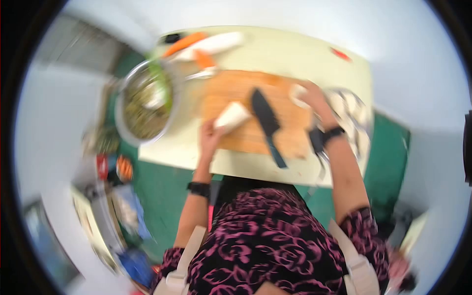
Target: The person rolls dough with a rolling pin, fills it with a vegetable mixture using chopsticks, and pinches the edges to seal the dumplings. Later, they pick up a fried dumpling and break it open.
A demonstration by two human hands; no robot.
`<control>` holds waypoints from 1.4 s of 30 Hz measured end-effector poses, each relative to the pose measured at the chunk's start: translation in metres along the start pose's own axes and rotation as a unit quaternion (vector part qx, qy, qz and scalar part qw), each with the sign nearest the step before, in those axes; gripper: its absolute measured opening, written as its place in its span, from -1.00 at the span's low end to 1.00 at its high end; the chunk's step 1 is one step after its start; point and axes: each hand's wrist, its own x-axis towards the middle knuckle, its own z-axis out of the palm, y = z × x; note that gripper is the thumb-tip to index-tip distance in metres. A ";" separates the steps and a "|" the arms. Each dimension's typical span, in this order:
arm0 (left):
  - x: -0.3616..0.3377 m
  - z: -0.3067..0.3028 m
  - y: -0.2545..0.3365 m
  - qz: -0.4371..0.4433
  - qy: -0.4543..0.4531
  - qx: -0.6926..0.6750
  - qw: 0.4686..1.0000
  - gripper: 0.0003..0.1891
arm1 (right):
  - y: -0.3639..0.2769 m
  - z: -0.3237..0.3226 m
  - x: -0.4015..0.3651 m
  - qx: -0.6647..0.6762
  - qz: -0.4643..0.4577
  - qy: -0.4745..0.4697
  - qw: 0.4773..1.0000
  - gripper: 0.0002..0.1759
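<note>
Left hand [210, 135], arm reaching forward, grips a radish [232, 116] at the board's [231, 91] near edge. Right hand [314, 101], blurred, seems to pinch a slice [297, 93] at its right edge.

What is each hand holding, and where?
Left hand holds the white vegetable chunk by its near end; right hand meets a white slice, grip unclear.

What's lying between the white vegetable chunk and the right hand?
Head view: a black knife lies flat on the wooden cutting board between the white vegetable chunk, gripped by the left hand, and the right hand.
</note>
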 end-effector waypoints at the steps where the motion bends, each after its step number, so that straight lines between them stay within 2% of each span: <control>1: -0.003 0.003 -0.005 -0.025 0.037 0.075 0.996 -0.62 | -0.016 -0.005 -0.006 0.055 -0.014 -0.023 0.998 -0.50; 2: 0.004 0.001 -0.006 -0.010 0.026 0.314 0.949 -0.58 | -0.033 -0.014 -0.014 0.110 -0.025 -0.047 0.993 -0.47; 3: 0.003 0.004 -0.031 0.016 0.092 0.240 0.966 -0.55 | -0.040 -0.017 -0.014 0.078 -0.002 -0.094 0.993 -0.44; 4: 0.002 0.000 -0.031 0.080 0.100 0.243 0.962 -0.55 | -0.015 -0.016 -0.009 0.063 -0.004 -0.138 0.988 -0.42; 5: -0.003 -0.003 -0.018 0.144 0.137 0.169 0.965 -0.54 | 0.014 -0.011 0.001 0.116 0.091 -0.213 0.966 -0.41; 6: -0.006 -0.008 -0.009 0.159 0.164 0.145 0.963 -0.56 | -0.008 -0.012 0.003 0.127 0.205 -0.230 0.943 -0.41; 7: -0.014 -0.015 0.011 0.117 0.180 0.137 0.967 -0.59 | 0.008 -0.007 0.002 0.214 0.197 -0.238 0.927 -0.42; 9: -0.019 -0.021 0.023 0.079 0.176 0.106 0.976 -0.59 | -0.042 -0.012 -0.018 0.381 0.266 -0.191 0.865 -0.46; 12: -0.034 -0.043 0.051 0.011 0.136 0.063 0.989 -0.62 | 0.015 0.003 -0.014 0.532 0.340 -0.141 0.763 -0.48; 15: -0.042 -0.064 0.066 -0.060 0.004 -0.111 0.992 -0.62 | -0.014 0.014 -0.009 0.635 0.255 -0.083 0.724 -0.54; 16: -0.044 -0.070 0.075 -0.098 -0.053 -0.157 0.981 -0.60 | -0.034 0.020 -0.006 0.692 0.201 -0.098 0.686 -0.56; 18: -0.049 -0.090 0.091 -0.171 -0.172 -0.238 0.940 -0.56 | -0.084 0.039 0.002 0.703 0.175 -0.124 0.678 -0.55; 20: -0.052 -0.109 0.087 -0.171 -0.245 -0.309 0.903 -0.46 | -0.153 0.068 -0.001 0.701 0.157 -0.154 0.679 -0.53; 22: -0.046 -0.141 0.091 -0.182 -0.295 -0.364 0.864 -0.37 | -0.254 0.108 -0.011 0.682 0.148 -0.183 0.693 -0.51; 24: -0.052 -0.163 0.090 -0.219 -0.337 -0.429 0.809 -0.28 | -0.314 0.148 -0.012 0.589 0.096 -0.249 0.763 -0.55; 25: -0.055 -0.183 0.097 -0.219 -0.327 -0.450 0.802 -0.18 | -0.333 0.173 -0.014 0.546 0.092 -0.253 0.794 -0.58; 27: -0.050 -0.216 0.093 -0.222 -0.294 -0.497 0.785 -0.15 | -0.387 0.214 -0.020 0.396 0.031 -0.209 0.894 -0.61; 28: -0.052 -0.240 0.097 -0.193 -0.297 -0.522 0.776 -0.14 | -0.421 0.222 -0.033 0.379 -0.004 -0.224 0.898 -0.68; 29: -0.057 -0.259 0.100 -0.161 -0.274 -0.529 0.787 -0.12 | -0.439 0.231 -0.034 0.283 -0.132 -0.257 0.915 -0.73; 30: -0.060 -0.269 0.100 -0.150 -0.223 -0.591 0.761 -0.14 | -0.455 0.240 -0.039 0.265 -0.289 -0.223 0.892 -0.71; 31: -0.061 -0.281 0.095 -0.148 -0.180 -0.645 0.728 -0.19 | -0.468 0.248 -0.038 0.170 -0.411 -0.215 0.869 -0.68; 32: -0.061 -0.295 0.080 -0.106 -0.199 -0.724 0.652 -0.23 | -0.482 0.255 -0.040 0.081 -0.530 -0.212 0.817 -0.64; 33: -0.062 -0.306 0.066 -0.076 -0.174 -0.757 0.626 -0.23 | -0.492 0.259 -0.044 0.113 -0.512 -0.215 0.824 -0.63; 35: -0.081 -0.323 0.074 -0.021 -0.110 -0.725 0.679 -0.16 | -0.505 0.263 -0.052 0.181 -0.484 -0.239 0.822 -0.61; 36: -0.088 -0.330 0.072 0.011 -0.084 -0.721 0.688 -0.12 | -0.507 0.269 -0.049 0.191 -0.453 -0.253 0.834 -0.64; 38: -0.110 -0.347 0.072 0.061 -0.037 -0.702 0.709 -0.05 | -0.485 0.307 -0.041 0.328 -0.214 -0.327 0.860 -0.64; 39: -0.121 -0.358 0.070 0.062 -0.027 -0.708 0.703 -0.02 | -0.485 0.324 -0.040 0.376 -0.089 -0.358 0.850 -0.64; 41: -0.140 -0.378 0.061 0.073 -0.013 -0.724 0.686 0.03 | -0.512 0.339 -0.043 0.403 -0.003 -0.471 0.785 -0.62; 42: -0.145 -0.387 0.057 0.068 -0.004 -0.705 0.706 0.00 | -0.525 0.352 -0.047 0.415 0.039 -0.525 0.742 -0.61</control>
